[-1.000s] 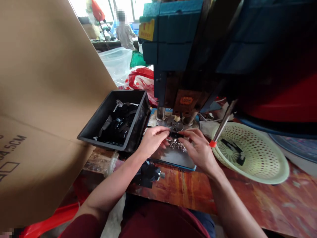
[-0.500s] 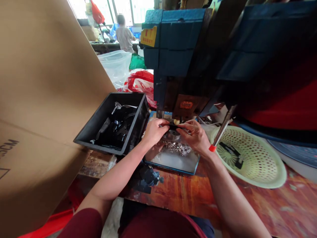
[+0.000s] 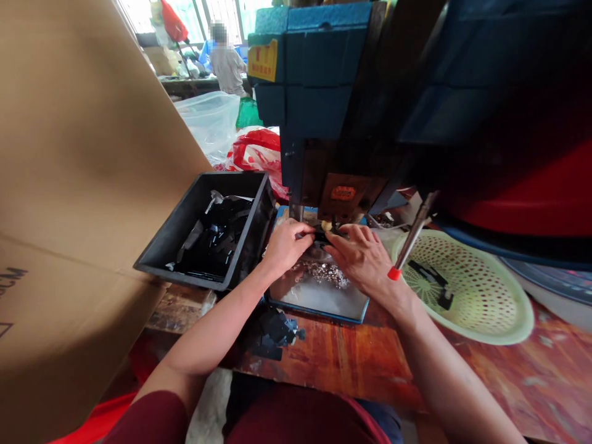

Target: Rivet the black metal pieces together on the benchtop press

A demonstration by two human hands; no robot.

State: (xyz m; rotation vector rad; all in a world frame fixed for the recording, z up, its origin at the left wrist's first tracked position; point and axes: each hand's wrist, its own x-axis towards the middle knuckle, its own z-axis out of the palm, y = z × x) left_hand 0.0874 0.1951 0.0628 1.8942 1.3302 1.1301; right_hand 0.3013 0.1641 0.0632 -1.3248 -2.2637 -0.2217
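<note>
My left hand (image 3: 289,245) pinches the left end of a small flat black piece (image 3: 320,236) under the head of a blue press (image 3: 319,80). Against that piece's right side are the fingertips of my right hand (image 3: 363,258), closed about its edge, though the grip is partly hidden. Just above the black piece shows a pale yellowish bit of the tooling (image 3: 326,226). Below both hands, small shiny metal scraps (image 3: 324,271) are scattered over a blue-edged plate (image 3: 319,313).
A black bin (image 3: 238,246) at the left holds dark flat pieces. To the right, a pale green basket (image 3: 490,308) contains a few black parts, with a red-tipped metal lever (image 3: 414,237) over its rim. Black scraps (image 3: 277,333) lie on the wooden table (image 3: 342,357). Cardboard (image 3: 92,123) stands left; a person (image 3: 226,68) is beyond.
My right hand has turned flatter, and its fingers have shifted slightly on the black piece. My left hand keeps its pinch. The whole view has moved a little.
</note>
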